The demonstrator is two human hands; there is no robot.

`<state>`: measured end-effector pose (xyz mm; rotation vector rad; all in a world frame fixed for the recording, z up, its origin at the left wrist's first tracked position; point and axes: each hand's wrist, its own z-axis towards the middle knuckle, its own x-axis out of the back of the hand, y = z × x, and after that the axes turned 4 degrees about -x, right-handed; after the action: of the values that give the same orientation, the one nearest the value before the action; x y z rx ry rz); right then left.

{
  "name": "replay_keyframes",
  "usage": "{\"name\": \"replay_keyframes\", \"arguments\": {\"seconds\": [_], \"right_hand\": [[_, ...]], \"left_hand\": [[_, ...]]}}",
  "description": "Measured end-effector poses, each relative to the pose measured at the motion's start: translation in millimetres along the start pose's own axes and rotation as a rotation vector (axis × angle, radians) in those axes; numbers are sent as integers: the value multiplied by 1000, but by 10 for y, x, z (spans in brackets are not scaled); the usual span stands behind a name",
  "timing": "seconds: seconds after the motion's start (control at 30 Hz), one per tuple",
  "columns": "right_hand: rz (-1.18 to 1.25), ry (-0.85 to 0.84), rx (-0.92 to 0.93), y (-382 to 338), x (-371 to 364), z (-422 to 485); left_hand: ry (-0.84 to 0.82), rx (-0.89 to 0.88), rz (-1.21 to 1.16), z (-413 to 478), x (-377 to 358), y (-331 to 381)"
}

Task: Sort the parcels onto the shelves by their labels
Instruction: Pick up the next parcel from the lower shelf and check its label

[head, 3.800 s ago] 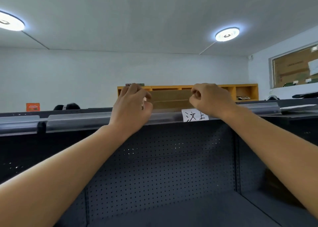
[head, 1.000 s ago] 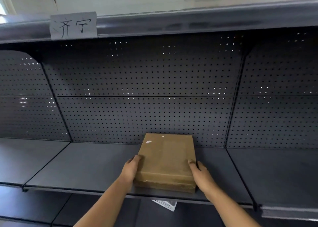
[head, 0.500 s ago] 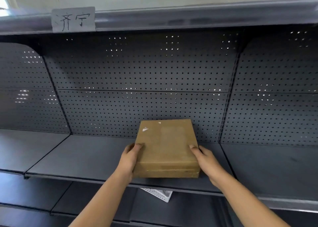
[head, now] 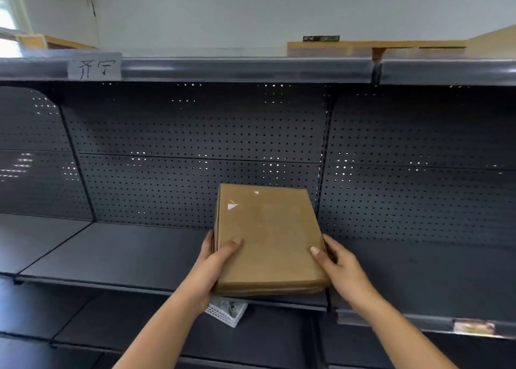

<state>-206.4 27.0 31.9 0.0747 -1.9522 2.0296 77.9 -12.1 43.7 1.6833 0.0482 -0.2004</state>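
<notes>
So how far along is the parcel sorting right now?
Nothing looks finished here: the dark shelf under the paper label holds no parcels. In hand: one brown box, gripped by the left hand and right hand above the shelf's front edge. Left: setting it down and letting go; other parcels aren't visible.

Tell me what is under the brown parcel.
The parcel, held by the left hand and right hand, is over the dark shelf. Below its front edge a white basket peeks out. Whether the parcel touches the shelf is hidden.
</notes>
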Motion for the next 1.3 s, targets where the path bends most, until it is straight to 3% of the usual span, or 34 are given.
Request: {"name": "replay_keyframes", "arguments": {"seconds": [0.1, 0.23, 0.3, 0.43, 0.5, 0.6, 0.73, 0.8, 0.9, 0.97, 1.07, 1.13, 1.23, 1.3], "right_hand": [[-92, 95, 23, -16, 112, -176], [-90, 89, 63, -122, 299, -411], [27, 78, 12, -137, 394, -461], [453, -62, -241, 59, 478, -545], [631, -102, -295, 124, 419, -616], [596, -81, -263, 76, 312, -669], [335, -192, -253, -299, 172, -833], [427, -168, -245, -471, 180, -912], [597, -166, -145, -599, 205, -1032], [609, -163, -114, -553, 194, -1053], [676, -104, -114, -535, 267, -1091], [709, -62, -118, -519, 323, -1115], [746, -39, -110, -471, 352, -1129], [786, -3, -104, -429, 376, -1138]], "left_hand": [[27, -10, -81, -220, -273, 2], [26, 8, -122, -464, -463, 9], [7, -38, -95, -597, -520, 56], [20, -325, -37, -875, -747, 236], [-43, -396, -114, -1009, -885, 285], [-223, -423, -195, -1174, -1037, 342], [-320, -574, 152, -1276, -1035, 106], [-326, -697, 384, -1327, -1089, -36], [-268, -775, 486, -1427, -1196, -88], [-285, -759, 519, -1499, -1227, -93], [-359, -633, 376, -1529, -1182, -79], [-314, -656, 359, -1447, -1098, -88], [-195, -668, 579, -1222, -924, -24], [-26, -510, 803, -1076, -811, 66]]}}
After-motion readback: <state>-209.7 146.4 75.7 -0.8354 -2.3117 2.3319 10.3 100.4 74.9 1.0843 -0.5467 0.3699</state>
